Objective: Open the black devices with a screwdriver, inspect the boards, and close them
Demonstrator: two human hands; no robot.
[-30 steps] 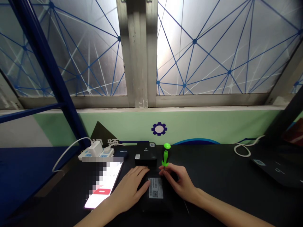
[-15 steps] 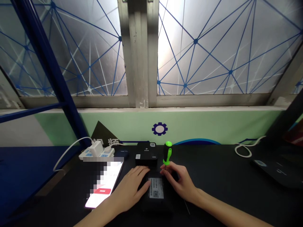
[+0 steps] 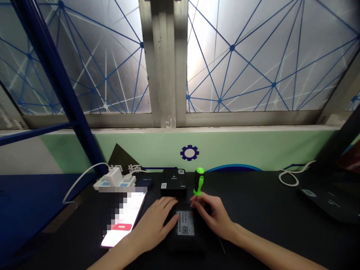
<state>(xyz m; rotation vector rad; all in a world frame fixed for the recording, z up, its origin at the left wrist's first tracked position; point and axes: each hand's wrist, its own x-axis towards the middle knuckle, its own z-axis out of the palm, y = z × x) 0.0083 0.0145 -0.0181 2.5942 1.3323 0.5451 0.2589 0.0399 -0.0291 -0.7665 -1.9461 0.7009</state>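
A flat black device (image 3: 185, 240) with a white label (image 3: 185, 223) lies on the dark table (image 3: 261, 210) in front of me. My left hand (image 3: 153, 227) rests flat on the device's left side, fingers stretched out. My right hand (image 3: 215, 217) pinches the lower end of a green-handled screwdriver (image 3: 198, 182), which stands upright with its tip at the device's far right corner.
A second black box (image 3: 173, 183) sits just behind the device. A lit phone (image 3: 123, 221) lies to the left, with a white power strip and plug (image 3: 114, 179) behind it. A white cable (image 3: 289, 176) and a dark flat object (image 3: 329, 200) lie at the right.
The screwdriver handle has shifted slightly right and turned between the fingers of my right hand. My left hand has stayed on the device.
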